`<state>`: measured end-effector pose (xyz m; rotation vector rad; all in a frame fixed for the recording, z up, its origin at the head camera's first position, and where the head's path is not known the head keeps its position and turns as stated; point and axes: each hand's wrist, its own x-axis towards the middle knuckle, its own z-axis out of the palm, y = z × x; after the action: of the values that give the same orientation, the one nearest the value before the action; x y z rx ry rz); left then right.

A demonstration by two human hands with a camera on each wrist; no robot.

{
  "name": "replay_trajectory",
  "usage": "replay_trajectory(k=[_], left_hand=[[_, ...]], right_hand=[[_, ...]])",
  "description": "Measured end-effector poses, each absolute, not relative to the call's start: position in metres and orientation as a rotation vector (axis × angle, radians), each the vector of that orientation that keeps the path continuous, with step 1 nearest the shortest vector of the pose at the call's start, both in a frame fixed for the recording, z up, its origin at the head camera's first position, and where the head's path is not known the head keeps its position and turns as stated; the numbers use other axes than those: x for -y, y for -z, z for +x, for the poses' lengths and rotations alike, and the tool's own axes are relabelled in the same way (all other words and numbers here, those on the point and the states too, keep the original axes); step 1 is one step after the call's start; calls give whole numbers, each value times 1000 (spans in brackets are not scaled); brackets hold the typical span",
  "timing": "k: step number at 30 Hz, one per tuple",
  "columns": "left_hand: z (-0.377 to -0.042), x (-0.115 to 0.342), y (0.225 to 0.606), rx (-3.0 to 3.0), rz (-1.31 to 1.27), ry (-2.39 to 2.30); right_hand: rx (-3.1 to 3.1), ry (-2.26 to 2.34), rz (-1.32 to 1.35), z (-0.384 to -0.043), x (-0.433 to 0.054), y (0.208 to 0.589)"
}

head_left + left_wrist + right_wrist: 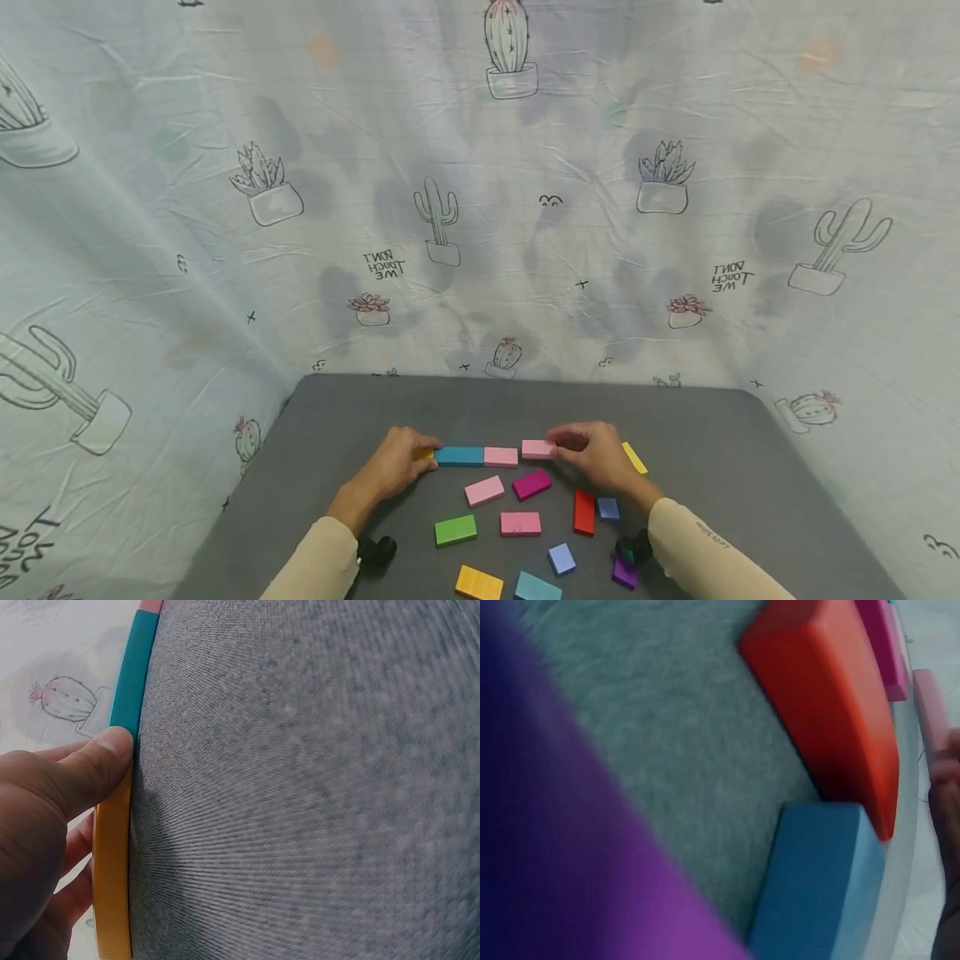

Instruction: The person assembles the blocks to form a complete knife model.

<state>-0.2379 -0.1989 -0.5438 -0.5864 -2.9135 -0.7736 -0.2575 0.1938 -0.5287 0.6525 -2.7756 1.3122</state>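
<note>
Near the far side of the table, my left hand (396, 460) pinches an orange-yellow block (114, 862), thumb in front and fingers behind. That block meets a teal-blue block (461, 457) end to end, and a pink block (501, 457) continues the row to the right. My right hand (597, 455) grips another pink block (536, 450) by its right end, a small gap away from the row. In the right wrist view, only part of this hand and its pink block (931, 712) shows at the right edge.
Loose blocks lie nearer: pink (484, 491), magenta (532, 484), green (456, 531), red (584, 512), small blue (608, 510), purple (625, 572), yellow (479, 582) and several others. A yellow block (634, 457) lies beyond the right wrist. Cactus-print cloth (480, 275) surrounds the grey table (337, 417).
</note>
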Motion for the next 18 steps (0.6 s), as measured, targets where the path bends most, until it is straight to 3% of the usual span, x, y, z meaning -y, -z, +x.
replay_trajectory(k=[9,18], left_hand=[[-237,200,543,2898,-598,798],[-238,199,544,2930,-563,768]], right_hand=[[2851,-1114,860,-261,-194,539],[2893,-1089,849,-261,-188,536]])
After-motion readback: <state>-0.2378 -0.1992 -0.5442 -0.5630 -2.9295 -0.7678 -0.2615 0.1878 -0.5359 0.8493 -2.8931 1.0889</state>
